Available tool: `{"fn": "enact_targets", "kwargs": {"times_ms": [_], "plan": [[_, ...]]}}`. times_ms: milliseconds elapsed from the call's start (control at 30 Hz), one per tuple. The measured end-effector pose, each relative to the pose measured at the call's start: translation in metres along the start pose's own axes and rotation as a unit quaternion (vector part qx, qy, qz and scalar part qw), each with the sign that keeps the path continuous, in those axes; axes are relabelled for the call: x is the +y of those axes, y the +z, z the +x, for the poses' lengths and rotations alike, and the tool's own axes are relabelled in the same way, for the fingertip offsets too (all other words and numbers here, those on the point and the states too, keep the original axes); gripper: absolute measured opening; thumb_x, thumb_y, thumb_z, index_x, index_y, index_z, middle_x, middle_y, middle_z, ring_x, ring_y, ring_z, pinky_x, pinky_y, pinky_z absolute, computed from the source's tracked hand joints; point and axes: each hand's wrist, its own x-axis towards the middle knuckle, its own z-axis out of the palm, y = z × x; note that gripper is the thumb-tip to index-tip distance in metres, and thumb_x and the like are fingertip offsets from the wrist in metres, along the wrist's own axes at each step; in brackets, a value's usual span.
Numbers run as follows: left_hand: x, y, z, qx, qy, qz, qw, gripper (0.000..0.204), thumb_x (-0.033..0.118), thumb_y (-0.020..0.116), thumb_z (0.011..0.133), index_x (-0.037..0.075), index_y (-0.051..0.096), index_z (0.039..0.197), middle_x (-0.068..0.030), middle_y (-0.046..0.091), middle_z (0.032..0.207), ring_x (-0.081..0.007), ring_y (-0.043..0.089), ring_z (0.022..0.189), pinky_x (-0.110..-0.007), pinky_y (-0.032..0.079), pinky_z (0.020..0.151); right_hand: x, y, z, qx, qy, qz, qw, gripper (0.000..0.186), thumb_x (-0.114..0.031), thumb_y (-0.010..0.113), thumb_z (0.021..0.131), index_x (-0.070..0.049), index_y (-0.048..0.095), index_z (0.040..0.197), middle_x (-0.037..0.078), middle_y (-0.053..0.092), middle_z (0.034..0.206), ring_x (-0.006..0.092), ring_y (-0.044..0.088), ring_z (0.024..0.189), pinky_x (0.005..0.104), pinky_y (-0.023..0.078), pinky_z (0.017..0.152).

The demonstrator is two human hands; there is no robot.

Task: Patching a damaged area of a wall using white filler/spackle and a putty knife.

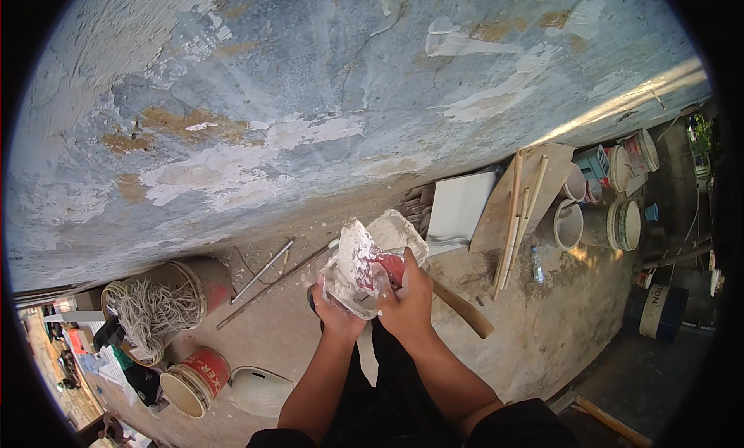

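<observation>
Right hand (404, 299): fingers and thumb closed around a white-smeared red tool (377, 265); no gap visible in the grip. Left hand (339, 315): cupped, moderately curled, supporting a putty-caked tray (332, 280) at its near-left side. Tool sits over the tray, in front of the body; exact contact between the 2 cannot be told.

Handling (judged): tool light and fairly stiff, slippery where wet paste coats it; best hold is the red part, away from the loaded end. Tray probably light, edges perhaps flexible; support from beneath and at the rim. White paste looks soft, easily shed if tilted.

Outward: wooden strip (463, 308) right of the hands, white panel (459, 209) beyond, patched blue-grey wall (302, 84) ahead.
</observation>
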Motion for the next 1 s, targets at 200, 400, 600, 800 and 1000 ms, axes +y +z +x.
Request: {"fn": "enact_targets", "kwargs": {"times_ms": [200, 400, 600, 800, 1000], "plan": [[0.023, 0.029, -0.033, -0.03, -0.011, -0.034, 0.999, 0.074, 0.058, 0.032, 0.091, 0.003, 0.039, 0.14, -0.0161, 0.047, 0.139, -0.034, 0.047, 0.128, -0.047, 0.037, 0.107, -0.018, -0.04, 0.006, 0.024, -0.042, -0.006, 0.999, 0.014, -0.003, 0.063, 0.085, 0.007, 0.058, 0.094, 0.018, 0.068, 0.08, 0.0243, 0.07, 0.071, 0.0321, 0.051, 0.063], [0.032, 0.08, -0.064, -0.019, 0.008, -0.006, 1.0, 0.069, 0.054, 0.035, 0.092, 0.003, 0.043, 0.137, -0.0166, 0.051, 0.135, -0.0359, 0.051, 0.122, -0.048, 0.039, 0.105, -0.082, -0.058, -0.011, -0.005, -0.13, -0.048, 0.99, 0.012, -0.004, 0.063, 0.081, 0.003, 0.055, 0.087, 0.023, 0.063, 0.076, 0.041, 0.064, 0.068, 0.0399, 0.049, 0.058], [0.067, 0.129, -0.103, -0.064, 0.06, -0.015, 0.996, 0.067, 0.054, 0.034, 0.093, 0.004, 0.044, 0.137, -0.0171, 0.051, 0.135, -0.0367, 0.051, 0.122, -0.048, 0.04, 0.105, -0.136, -0.114, -0.027, -0.066, -0.219, -0.022, 0.973, 0.015, -0.007, 0.065, 0.081, 0.002, 0.054, 0.085, 0.023, 0.06, 0.071, 0.0417, 0.062, 0.066, 0.0402, 0.048, 0.056], [0.069, 0.173, -0.151, -0.1, 0.066, -0.029, 0.992, 0.069, 0.053, 0.031, 0.092, 0.003, 0.044, 0.137, -0.0171, 0.048, 0.138, -0.0373, 0.049, 0.125, -0.051, 0.04, 0.105, -0.159, -0.165, 0.009, 0.047, -0.214, -0.006, 0.976, 0.015, -0.007, 0.064, 0.084, 0.002, 0.054, 0.09, 0.023, 0.061, 0.071, 0.0419, 0.061, 0.065, 0.0421, 0.047, 0.056], [0.054, 0.191, -0.165, -0.114, 0.085, -0.001, 0.99, 0.066, 0.05, 0.031, 0.092, 0.002, 0.045, 0.136, -0.0168, 0.051, 0.136, -0.0352, 0.051, 0.123, -0.048, 0.041, 0.104, -0.19, -0.164, -0.004, 0.048, -0.217, 0.007, 0.975, 0.024, -0.005, 0.062, 0.083, 0.005, 0.054, 0.103, 0.027, 0.062, 0.078, 0.0459, 0.062, 0.074, 0.0437, 0.048, 0.061]]}}
